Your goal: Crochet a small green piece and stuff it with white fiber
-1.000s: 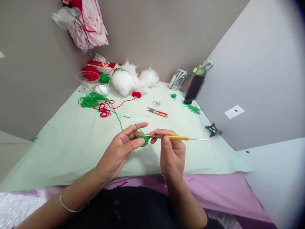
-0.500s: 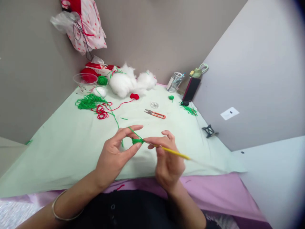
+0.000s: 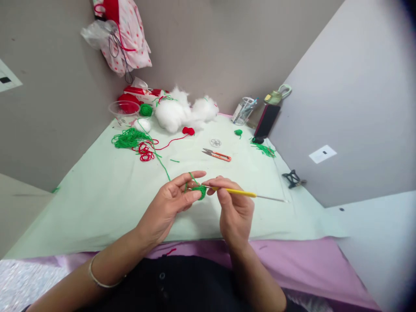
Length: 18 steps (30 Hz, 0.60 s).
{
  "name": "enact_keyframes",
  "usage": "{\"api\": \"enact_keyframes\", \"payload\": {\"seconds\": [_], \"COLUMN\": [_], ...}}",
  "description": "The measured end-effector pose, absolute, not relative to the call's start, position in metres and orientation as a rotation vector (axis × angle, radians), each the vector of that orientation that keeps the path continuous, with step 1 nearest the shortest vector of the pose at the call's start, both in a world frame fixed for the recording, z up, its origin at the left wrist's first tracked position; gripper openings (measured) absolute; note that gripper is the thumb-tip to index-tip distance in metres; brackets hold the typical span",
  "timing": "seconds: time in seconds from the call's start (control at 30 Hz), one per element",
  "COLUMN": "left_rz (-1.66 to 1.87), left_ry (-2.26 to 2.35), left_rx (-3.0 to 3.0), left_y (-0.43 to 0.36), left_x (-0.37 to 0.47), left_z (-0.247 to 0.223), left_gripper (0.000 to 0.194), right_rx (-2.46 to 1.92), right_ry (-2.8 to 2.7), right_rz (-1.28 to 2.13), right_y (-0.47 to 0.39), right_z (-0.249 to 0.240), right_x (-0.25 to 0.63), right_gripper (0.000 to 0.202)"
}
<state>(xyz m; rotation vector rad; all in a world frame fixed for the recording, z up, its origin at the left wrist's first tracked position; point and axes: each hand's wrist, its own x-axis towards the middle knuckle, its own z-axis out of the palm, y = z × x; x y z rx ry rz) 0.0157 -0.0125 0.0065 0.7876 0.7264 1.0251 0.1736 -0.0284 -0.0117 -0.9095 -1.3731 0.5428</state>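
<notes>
Between the thumb and fingers of my left hand (image 3: 167,203) is a small green crochet piece (image 3: 202,192). Green yarn (image 3: 162,165) runs from the table up to this hand, and a strand loops over its raised index finger. My right hand (image 3: 236,212) is closed around a crochet hook (image 3: 238,191) with a yellow grip and a thin metal shaft at each end. The hook's left tip meets the top edge of the green piece; whether it sits in a stitch is too small to tell.
Beyond my hands lie orange thread snips (image 3: 221,156), a small clear dish (image 3: 216,142) and a red crochet piece (image 3: 188,131). Tangled green yarn (image 3: 130,138), red yarn (image 3: 145,151), a plastic tub (image 3: 124,113) and white stuffing (image 3: 172,115) are at back left. A phone (image 3: 268,121) leans at back right.
The whole view has shifted slightly. My left hand has tilted the green piece, showing more of it below the thumb. The hook has swung from slanting to nearly level.
</notes>
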Motion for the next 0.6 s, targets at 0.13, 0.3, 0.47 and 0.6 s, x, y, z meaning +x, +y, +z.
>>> {"api": "enact_keyframes", "payload": {"seconds": [0.13, 0.3, 0.47, 0.6], "left_rz": [1.098, 0.938, 1.022, 1.046], "left_ry": [0.753, 0.624, 0.662, 0.737], "left_rx": [0.796, 0.577, 0.648, 0.849], "left_y": [-0.0133, -0.0075, -0.0066, -0.0107], "left_x": [0.0202, 0.0177, 0.0149, 0.0163], "left_z": [0.0043, 0.0019, 0.0022, 0.0], "left_gripper": [0.046, 0.036, 0.034, 0.038], "right_rx": [-0.957, -0.961, -0.92, -0.943], "right_ry": [-1.598, -1.627, -1.304, -1.357], "right_rz": [0.124, -0.073, 0.575, 0.67], "right_y": [-0.0305, -0.0326, -0.0299, -0.0269], "right_z": [-0.016, -0.0169, -0.0103, -0.0111], "right_x": [0.1696, 0.1743, 0.1762, 0.1749], "right_gripper": [0.026, 0.026, 0.02, 0.015]}}
